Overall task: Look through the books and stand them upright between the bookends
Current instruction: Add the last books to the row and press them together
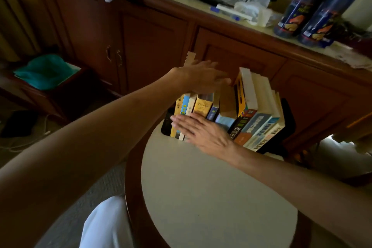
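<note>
A row of books (227,115) stands spine-forward at the far edge of a round table (211,197), between a dark bookend at the left (166,125) and another at the right (288,119). The left hand (203,78) lies flat, fingers extended and gripping nothing, over the tops of the shorter books at the left of the row; a tan piece of card (190,58) shows just behind it, and whether the hand touches it cannot be told. The right hand (201,131) is likewise open, its palm pressed against the spines of the left-hand books. The taller books at the right lean leftward. The step in hand appears to be squaring and levelling the row. The next move probably calls for pushing the leaning books upright and closing the bookends snugly against them.
</note>
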The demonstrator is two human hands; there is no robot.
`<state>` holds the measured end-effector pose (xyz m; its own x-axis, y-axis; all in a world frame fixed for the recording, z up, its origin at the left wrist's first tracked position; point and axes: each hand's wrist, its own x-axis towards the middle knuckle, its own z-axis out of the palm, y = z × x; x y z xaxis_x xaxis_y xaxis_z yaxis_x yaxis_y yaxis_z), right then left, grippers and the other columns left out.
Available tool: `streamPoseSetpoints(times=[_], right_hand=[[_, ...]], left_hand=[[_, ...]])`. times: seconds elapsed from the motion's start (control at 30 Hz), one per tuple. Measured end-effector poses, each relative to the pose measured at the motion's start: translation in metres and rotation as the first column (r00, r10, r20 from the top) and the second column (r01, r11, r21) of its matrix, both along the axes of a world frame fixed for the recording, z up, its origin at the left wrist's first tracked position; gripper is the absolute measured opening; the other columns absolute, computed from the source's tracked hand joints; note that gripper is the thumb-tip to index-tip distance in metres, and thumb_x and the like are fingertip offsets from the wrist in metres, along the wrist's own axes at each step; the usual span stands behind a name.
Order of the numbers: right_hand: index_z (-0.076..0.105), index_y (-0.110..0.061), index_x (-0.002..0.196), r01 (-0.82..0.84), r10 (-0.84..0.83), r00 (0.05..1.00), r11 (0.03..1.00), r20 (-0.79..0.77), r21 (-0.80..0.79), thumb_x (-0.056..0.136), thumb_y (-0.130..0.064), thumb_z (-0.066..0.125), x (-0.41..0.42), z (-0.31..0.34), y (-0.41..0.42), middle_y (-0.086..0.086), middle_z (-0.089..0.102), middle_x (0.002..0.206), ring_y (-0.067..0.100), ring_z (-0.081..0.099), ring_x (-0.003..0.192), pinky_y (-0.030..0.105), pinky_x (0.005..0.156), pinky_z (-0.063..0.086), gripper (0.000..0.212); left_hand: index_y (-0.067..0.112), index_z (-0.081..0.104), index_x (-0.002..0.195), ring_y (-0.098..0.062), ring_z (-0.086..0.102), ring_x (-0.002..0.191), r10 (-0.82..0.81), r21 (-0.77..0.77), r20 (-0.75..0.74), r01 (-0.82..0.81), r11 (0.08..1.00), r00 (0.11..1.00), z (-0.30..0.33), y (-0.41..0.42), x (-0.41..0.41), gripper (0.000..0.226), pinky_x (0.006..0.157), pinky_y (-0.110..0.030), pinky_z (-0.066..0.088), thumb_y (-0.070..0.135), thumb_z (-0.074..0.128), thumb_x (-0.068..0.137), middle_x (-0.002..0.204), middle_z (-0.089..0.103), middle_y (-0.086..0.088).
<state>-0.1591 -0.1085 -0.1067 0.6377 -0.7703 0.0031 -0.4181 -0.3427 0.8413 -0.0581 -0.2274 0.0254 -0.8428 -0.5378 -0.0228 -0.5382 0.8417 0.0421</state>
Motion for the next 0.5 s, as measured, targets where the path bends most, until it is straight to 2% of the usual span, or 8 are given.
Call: streamPoseSetpoints(times=[0.1, 0.17, 0.37, 0.5], right_hand=[[-0.008, -0.009, 0.156, -0.056, 0.053, 0.996, 0.998, -0.075, -0.029, 0.103, -0.041, 0.021, -0.013, -0.012, -0.005, 0.009, -0.013, 0.164, 0.021, -0.008, 0.152, 0.04, 0.122, -0.005, 0.068], [-0.01, -0.009, 0.155, -0.066, 0.061, 0.991, 0.997, -0.116, -0.038, 0.099, -0.043, 0.02, -0.015, -0.012, -0.007, 0.01, -0.013, 0.164, 0.022, -0.007, 0.152, 0.038, 0.123, 0.002, 0.072], [-0.009, -0.008, 0.155, -0.058, 0.05, 0.985, 0.997, -0.167, -0.045, 0.094, -0.049, 0.026, -0.011, -0.005, -0.009, 0.011, -0.012, 0.164, 0.024, -0.006, 0.152, 0.04, 0.122, 0.002, 0.082], [-0.01, -0.007, 0.155, -0.06, 0.05, 0.982, 0.997, -0.185, -0.049, 0.094, -0.049, 0.031, -0.009, -0.002, -0.008, 0.011, -0.012, 0.164, 0.024, -0.005, 0.152, 0.04, 0.122, 0.004, 0.085]], left_hand=[[0.032, 0.02, 0.155, -0.03, 0.02, 0.149, -0.017, -0.17, 0.07, 0.029, 0.985, 0.997, -0.017, -0.001, -0.003, 0.063, 0.116, -0.055, 0.02, 0.06, 0.009, 0.1, 0.162, 0.025, -0.007], [0.031, 0.017, 0.156, -0.03, 0.019, 0.15, 0.0, -0.222, 0.085, 0.019, 0.975, 0.996, -0.019, 0.0, -0.005, 0.061, 0.116, -0.054, 0.019, 0.057, 0.008, 0.102, 0.163, 0.022, -0.008], [0.03, 0.009, 0.157, -0.029, 0.01, 0.152, 0.014, -0.22, 0.126, 0.014, 0.975, 0.992, -0.014, 0.002, -0.007, 0.061, 0.119, -0.054, 0.012, 0.056, 0.007, 0.102, 0.165, 0.011, -0.009], [0.03, 0.01, 0.157, -0.029, 0.011, 0.152, 0.01, -0.227, 0.133, 0.021, 0.974, 0.991, -0.012, 0.003, -0.005, 0.061, 0.118, -0.054, 0.014, 0.056, 0.006, 0.102, 0.165, 0.012, -0.008]])
